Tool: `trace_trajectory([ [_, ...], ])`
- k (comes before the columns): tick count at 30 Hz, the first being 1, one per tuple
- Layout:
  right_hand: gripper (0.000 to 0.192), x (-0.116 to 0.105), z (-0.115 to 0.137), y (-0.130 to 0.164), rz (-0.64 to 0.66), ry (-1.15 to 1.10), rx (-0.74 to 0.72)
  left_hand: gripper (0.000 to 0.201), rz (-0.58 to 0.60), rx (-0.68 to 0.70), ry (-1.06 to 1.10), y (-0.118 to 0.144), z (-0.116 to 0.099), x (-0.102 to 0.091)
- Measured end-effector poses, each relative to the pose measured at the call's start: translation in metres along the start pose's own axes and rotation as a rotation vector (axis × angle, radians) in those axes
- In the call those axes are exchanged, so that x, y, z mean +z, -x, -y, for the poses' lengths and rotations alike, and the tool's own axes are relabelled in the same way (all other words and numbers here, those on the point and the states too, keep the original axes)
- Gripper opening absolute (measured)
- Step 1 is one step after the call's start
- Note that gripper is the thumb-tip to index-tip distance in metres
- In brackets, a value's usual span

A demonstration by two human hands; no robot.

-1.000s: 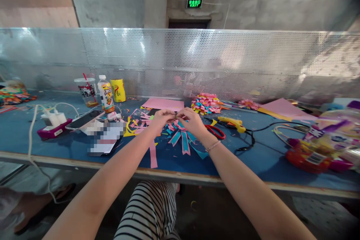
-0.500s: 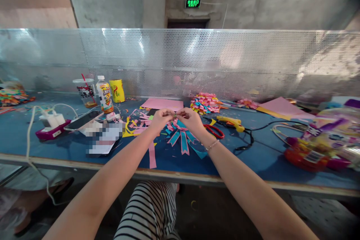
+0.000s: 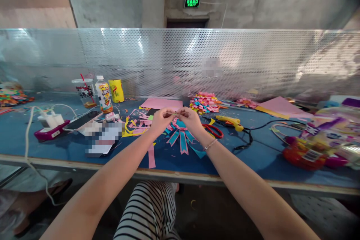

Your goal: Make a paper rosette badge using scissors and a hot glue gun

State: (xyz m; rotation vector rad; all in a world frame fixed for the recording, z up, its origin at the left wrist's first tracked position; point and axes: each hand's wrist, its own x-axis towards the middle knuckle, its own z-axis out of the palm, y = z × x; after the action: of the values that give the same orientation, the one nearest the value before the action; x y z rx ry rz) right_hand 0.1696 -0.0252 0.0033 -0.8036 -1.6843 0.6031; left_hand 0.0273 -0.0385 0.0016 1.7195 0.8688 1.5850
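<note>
My left hand (image 3: 159, 119) and my right hand (image 3: 190, 119) meet fingertip to fingertip above the blue table (image 3: 253, 161), both pinching one small paper piece (image 3: 174, 113); its colour is too small to tell. Directly under the hands lies a pink and blue paper rosette (image 3: 180, 132) with ribbon tails pointing toward me. A loose pink strip (image 3: 152, 155) lies by my left forearm. Red scissors (image 3: 214, 130) rest just right of my right wrist, which wears a thin bracelet.
A yellow glue gun (image 3: 231, 121) with a black cord lies beyond the scissors. Pink paper sheets (image 3: 162, 104), a pile of folded paper pieces (image 3: 204, 102), a cup, a bottle (image 3: 103, 99), a yellow can, a phone and chargers sit left. Packaged toys (image 3: 323, 138) fill the right. A perforated metal screen (image 3: 180, 63) backs the table.
Both hands have lifted slightly off the rosette, still pinching the small piece between them. The view has shifted a little.
</note>
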Motion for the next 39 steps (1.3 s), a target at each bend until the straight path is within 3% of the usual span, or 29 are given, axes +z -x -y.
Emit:
trace_trajectory([
  [4, 0.01, 0.0, 0.0, -0.001, 0.014, 0.008, 0.007, 0.012, -0.019, -0.03, -0.013, -0.002, 0.004, -0.001],
  [9, 0.015, -0.002, 0.002, 0.001, 0.02, 0.292, -0.202, 0.013, -0.038, -0.125, -0.025, -0.006, 0.011, -0.005],
  [15, 0.013, -0.002, 0.006, 0.005, 0.046, 0.395, -0.348, 0.015, -0.048, -0.159, 0.02, -0.005, 0.008, -0.004],
  [27, 0.014, -0.002, 0.007, 0.006, 0.08, 0.508, -0.407, 0.016, -0.062, -0.222, 0.028, -0.007, 0.011, -0.002],
  [39, 0.012, -0.002, 0.002, 0.006, 0.113, 0.548, -0.368, 0.017, 0.055, -0.258, 0.066, -0.006, 0.013, -0.006],
])
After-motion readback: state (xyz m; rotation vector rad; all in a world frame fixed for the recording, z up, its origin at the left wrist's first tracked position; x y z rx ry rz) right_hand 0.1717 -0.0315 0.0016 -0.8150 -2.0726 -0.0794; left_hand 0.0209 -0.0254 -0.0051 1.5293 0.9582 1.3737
